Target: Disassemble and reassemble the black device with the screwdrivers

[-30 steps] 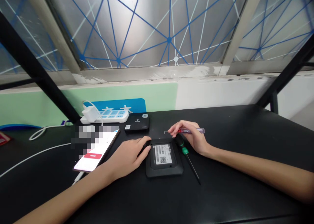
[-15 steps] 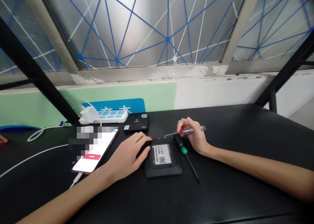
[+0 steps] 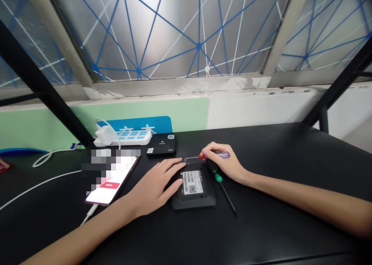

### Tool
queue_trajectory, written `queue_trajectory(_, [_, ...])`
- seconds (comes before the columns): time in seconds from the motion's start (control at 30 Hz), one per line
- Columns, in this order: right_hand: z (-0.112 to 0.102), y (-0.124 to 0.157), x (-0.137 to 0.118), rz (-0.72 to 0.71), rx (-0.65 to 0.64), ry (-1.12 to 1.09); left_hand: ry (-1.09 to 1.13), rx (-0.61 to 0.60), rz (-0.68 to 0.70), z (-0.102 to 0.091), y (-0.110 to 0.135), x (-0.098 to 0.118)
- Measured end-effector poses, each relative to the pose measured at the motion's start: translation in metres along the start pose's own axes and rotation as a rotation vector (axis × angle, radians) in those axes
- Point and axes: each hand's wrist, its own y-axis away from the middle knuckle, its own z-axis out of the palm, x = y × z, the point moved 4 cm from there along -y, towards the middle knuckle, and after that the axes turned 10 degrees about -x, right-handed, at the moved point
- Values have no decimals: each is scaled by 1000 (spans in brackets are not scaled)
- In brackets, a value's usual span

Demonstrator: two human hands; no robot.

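Observation:
A black box-shaped device (image 3: 205,203) lies on the desk, its underside up, with a white barcode label (image 3: 192,182). My left hand (image 3: 158,185) rests at its left side with the fingers stretched, fingertips touching the casing. In my right hand (image 3: 223,160) is a slim hook tool (image 3: 222,155) with a translucent purplish handle, a red collar and a thin shaft bent at the end. The bent tip is at the device's far edge, close to my left fingertips. A black and green screwdriver (image 3: 218,178) lies along the device's right side, its handle partly beneath my right hand.
A smaller black box (image 3: 161,145) stands behind the device, beside a white power strip (image 3: 136,138) with a charger (image 3: 105,135). Left of my left hand lies a lit phone (image 3: 112,187) on a white cable (image 3: 88,214). Black frame bars (image 3: 49,90) flank the desk.
My right hand has moved left with the hook tool, and its tip has shifted left along the device's far edge. My left fingers have slid slightly right and straightened.

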Motion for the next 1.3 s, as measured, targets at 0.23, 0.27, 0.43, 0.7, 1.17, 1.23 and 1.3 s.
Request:
queue_trajectory(0.23, [3,1,-3,13,-60,14,0,-44,3,1,0,-1])
queue_trajectory(0.27, [3,1,-4,11,-59,13,-1,-45,6,1,0,0])
queue_trajectory(0.43, [3,0,-4,2,-59,11,-1,-29,16,0,1,0])
queue_trajectory(0.7, [2,0,-3,-4,-62,-11,-15,-16,22,3,-1,-2])
queue_trajectory(1.17, [-6,4,-4,-32,57,-121,-59,107,-33,-5,-2,-2])
queue_trajectory(1.23, [-7,5,-6,-37,43,-137,-61,119,-39,-7,-3,-2])
queue_trajectory(1.3, [-6,5,-7,-36,6,-139,-68,125,-48,-7,-3,-2])
